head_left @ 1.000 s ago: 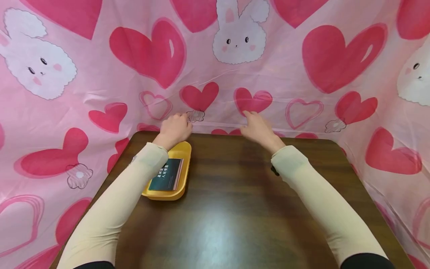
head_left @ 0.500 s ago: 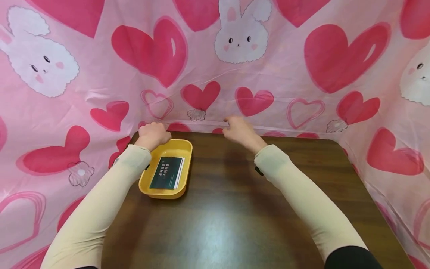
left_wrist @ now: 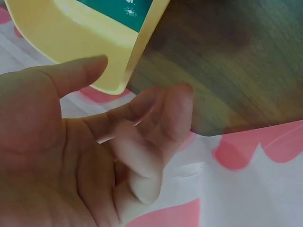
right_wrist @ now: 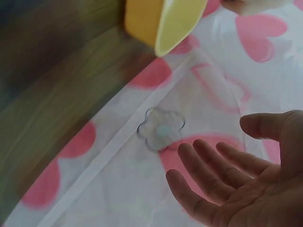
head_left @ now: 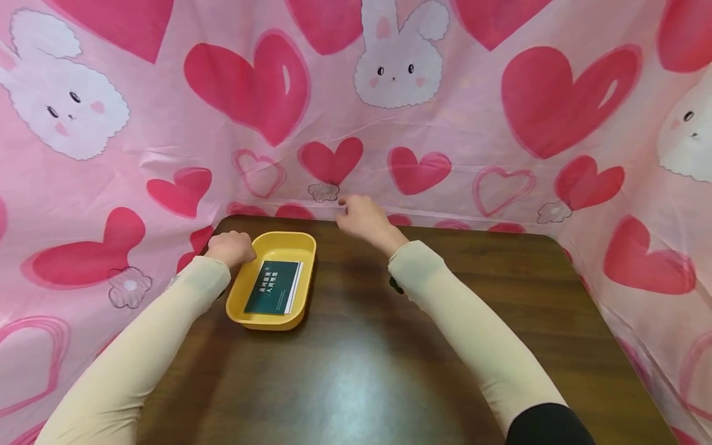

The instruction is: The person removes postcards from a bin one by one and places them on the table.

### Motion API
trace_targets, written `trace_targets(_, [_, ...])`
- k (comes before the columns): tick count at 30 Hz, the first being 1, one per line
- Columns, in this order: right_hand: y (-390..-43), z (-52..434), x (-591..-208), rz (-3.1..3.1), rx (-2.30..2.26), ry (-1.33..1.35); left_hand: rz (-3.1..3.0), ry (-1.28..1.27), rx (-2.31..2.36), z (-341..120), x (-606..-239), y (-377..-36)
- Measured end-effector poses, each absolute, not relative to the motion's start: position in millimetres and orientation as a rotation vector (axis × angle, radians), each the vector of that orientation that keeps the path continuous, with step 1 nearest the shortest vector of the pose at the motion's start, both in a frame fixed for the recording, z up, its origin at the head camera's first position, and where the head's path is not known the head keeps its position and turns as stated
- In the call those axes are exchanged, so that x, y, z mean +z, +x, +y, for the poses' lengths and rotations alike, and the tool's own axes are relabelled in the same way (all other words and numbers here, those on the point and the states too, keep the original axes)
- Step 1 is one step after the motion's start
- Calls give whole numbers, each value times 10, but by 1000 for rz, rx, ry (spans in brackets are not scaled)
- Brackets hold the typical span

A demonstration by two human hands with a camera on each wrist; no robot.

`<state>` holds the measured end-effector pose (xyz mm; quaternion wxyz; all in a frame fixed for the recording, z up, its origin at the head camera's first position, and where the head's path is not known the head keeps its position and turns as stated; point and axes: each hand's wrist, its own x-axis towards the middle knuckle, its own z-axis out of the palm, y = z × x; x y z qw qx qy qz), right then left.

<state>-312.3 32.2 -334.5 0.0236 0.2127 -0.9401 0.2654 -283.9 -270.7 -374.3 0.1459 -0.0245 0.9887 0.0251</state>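
Observation:
A yellow plastic tray point(head_left: 307, 278) stands on the left of the table, with a dark green booklet point(head_left: 274, 287) bearing white characters lying in it. Pale page edges show along the booklet's right side. My left hand point(head_left: 230, 248) is at the tray's far left rim. In the left wrist view its fingers are loosely bent and hold nothing, with the thumb overlapping the tray point(left_wrist: 45, 28). My right hand point(head_left: 364, 219) hovers over the table's back edge, to the right of the tray. The right wrist view shows its fingers relaxed and nothing in them.
The brown wooden table point(head_left: 356, 346) reaches from the front to the back wall. Pink cloth point(head_left: 473, 123) printed with hearts and rabbits hangs behind and along both sides, close to the table edges.
My left hand has moved left and down from beyond the tray to its left rim, uncovering more of the tray and booklet. My right hand has moved left along the back edge.

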Motion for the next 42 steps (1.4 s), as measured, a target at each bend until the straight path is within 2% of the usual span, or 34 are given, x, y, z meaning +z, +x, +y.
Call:
trace_targets(14, [-3062,-180,-3374,-3011,811,721,2760,-90,138,-2734,-3901,-2873])
trace_targets(18, [-3049,-322,-3423,-3044,820,699,2737,-86,122,-2778,-3965,-2947])
trace_targets(20, [-3032,-395,-3467,-3060,876,681,2732,-62,131,-2886,-4129,-3076])
trace_targets(25, [-2996,-587,-3602,-3104,990,660,2693,-138,222,-2853,-4109,-3073])
trace_targets(27, [-2989,-653,-3650,-3134,1020,638,2676,-194,256,-2725,-3943,-2957])
trace_targets(36, [-2964,-902,-3759,-3323,1128,584,2687,-204,321,-2700,-3918,-2905])
trace_targets(42, [-2875,-981,-3834,-3420,1449,450,2703,-194,311,-2675,-3907,-2879])
